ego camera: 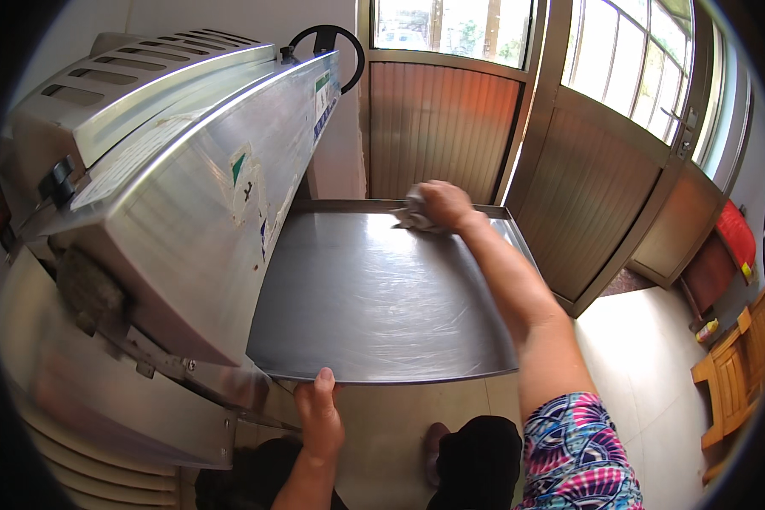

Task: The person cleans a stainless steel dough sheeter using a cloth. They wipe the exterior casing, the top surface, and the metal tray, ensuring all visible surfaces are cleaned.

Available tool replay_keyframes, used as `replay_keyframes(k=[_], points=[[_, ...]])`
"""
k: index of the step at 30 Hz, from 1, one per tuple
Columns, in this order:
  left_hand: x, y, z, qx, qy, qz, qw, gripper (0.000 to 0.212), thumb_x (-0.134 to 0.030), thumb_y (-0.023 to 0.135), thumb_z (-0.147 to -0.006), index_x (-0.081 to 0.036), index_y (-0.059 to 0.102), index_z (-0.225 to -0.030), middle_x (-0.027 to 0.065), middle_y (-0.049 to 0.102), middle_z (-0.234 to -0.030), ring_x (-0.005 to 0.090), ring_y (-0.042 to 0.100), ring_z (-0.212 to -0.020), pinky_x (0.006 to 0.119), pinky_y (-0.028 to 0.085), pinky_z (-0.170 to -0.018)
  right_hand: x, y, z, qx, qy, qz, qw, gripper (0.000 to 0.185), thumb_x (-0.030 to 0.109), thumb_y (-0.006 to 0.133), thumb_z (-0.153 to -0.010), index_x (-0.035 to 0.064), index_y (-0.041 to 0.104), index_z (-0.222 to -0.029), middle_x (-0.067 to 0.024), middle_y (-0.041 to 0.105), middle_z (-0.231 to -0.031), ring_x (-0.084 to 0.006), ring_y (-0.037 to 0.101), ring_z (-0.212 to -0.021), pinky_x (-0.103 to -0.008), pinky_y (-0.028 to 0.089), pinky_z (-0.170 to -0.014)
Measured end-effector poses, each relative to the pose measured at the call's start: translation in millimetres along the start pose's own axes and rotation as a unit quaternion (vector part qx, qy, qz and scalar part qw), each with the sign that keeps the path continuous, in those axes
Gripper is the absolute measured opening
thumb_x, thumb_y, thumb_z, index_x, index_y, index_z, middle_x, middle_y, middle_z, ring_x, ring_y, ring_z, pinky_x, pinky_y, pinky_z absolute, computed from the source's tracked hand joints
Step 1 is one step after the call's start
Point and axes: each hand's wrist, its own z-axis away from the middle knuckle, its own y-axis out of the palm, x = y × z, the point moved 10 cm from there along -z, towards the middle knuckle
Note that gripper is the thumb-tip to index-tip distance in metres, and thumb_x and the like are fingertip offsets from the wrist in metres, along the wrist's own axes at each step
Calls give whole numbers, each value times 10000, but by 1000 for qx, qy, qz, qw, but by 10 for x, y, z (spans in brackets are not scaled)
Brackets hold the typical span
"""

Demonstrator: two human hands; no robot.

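Before me a wide metal tray juts out from the side of a stainless-steel machine. Its grey surface is scratched and shiny, with a raised rim at the far edge. My left hand grips the tray's near edge, thumb on top; the fingers beneath are hidden. At the far edge, my right hand presses a crumpled light-coloured cloth onto the tray near the rim. Part of the cloth is covered by the fingers.
A black handwheel and a black knob stick out from the machine. Beyond the tray stand metal-framed door panels. On the right, wooden furniture, a small bottle and a red object border the tiled floor.
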Motion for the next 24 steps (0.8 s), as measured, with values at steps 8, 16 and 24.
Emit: replay_keyframes(k=[8, 16, 24], points=[[40, 156, -31, 29, 10, 47, 998, 304, -307, 526, -954, -20, 606, -1015, 25, 577, -983, 129, 528, -869, 303, 453, -771, -567, -750, 1428, -118, -44, -67, 990, 81, 28, 612, -787, 18, 634, -863, -171, 636, -889, -363, 614, -890, -451, 493, -811], [40, 48, -41, 61, 14, 64, 996, 331, -289, 505, -960, -9, 589, -1116, 75, 624, -1052, 203, 634, -930, 381, 535, -805, 694, -1077, 1945, 73, -196, -229, 951, 374, 37, 644, -798, 127, 658, -1161, -74, 652, -1127, -280, 548, -1172, -444, 388, -1032], [46, 192, -52, 68, 31, 47, 996, 324, -309, 513, -957, 2, 601, -986, 36, 591, -943, 146, 556, -851, 313, 469, -755, -441, -329, 905, -57, 191, 89, 976, 212, 190, 587, -854, 120, 693, -1024, -156, 645, -1048, -348, 544, -1004, -487, 456, -885]])
